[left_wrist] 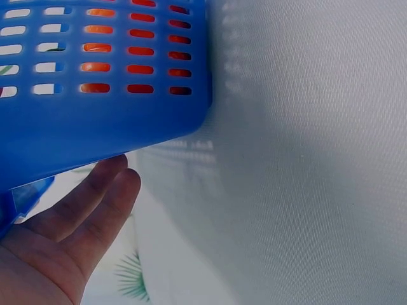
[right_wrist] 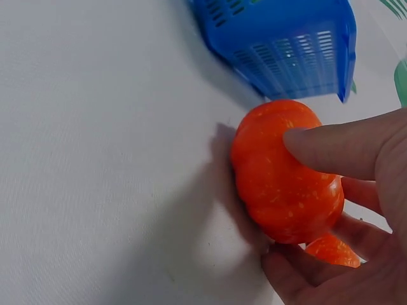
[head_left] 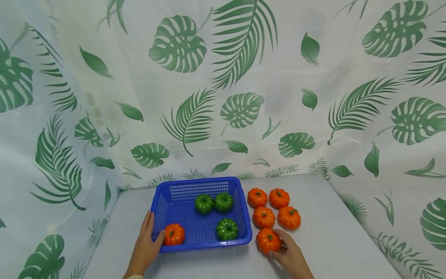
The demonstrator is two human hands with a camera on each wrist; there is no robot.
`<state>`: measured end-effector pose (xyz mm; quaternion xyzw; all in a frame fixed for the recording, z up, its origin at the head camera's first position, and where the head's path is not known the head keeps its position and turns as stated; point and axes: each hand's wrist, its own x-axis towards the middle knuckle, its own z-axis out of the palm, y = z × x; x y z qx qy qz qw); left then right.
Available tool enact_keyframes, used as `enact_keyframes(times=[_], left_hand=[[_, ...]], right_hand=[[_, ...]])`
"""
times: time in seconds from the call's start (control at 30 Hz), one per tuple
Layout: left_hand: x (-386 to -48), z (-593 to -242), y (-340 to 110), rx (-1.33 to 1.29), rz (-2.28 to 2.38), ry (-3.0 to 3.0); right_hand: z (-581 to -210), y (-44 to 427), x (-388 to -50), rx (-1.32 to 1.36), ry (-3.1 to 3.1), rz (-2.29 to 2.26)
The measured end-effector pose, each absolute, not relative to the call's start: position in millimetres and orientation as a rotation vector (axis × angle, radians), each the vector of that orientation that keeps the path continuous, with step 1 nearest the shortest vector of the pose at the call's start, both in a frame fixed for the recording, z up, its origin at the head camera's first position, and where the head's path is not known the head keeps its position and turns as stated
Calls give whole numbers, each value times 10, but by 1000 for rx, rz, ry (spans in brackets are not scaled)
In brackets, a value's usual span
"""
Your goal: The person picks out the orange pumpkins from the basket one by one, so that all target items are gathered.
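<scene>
My left hand holds the front left corner of a blue plastic basket. Its thumb lies over the rim and its fingers rest along the outside wall. Just inside that corner sits a small orange pumpkin. To the right of the basket, my right hand grips another orange pumpkin, thumb on one side and fingers round the other. This pumpkin is on or very close to the table; its underside is partly hidden.
Three green pumpkins sit in the basket, two toward the back and one at the front right. Several orange pumpkins stand on the white table beyond my right hand. A leaf-patterned curtain encloses the back and sides.
</scene>
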<state>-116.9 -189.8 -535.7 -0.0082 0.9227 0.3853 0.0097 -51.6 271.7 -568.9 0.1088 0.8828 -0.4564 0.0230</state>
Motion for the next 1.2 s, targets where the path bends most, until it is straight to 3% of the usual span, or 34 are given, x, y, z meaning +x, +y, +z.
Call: enact_keyframes(times=[0.47, 1.2], left_hand=[[-1179, -5368, -1891, -32, 1196, 2870], [-1155, -5353, -1908, -26, 1211, 2879]], right_hand=[[-5565, 2758, -545, 372, 2654, -1469], [-5093, 2484, -843, 0, 2754, -1623]])
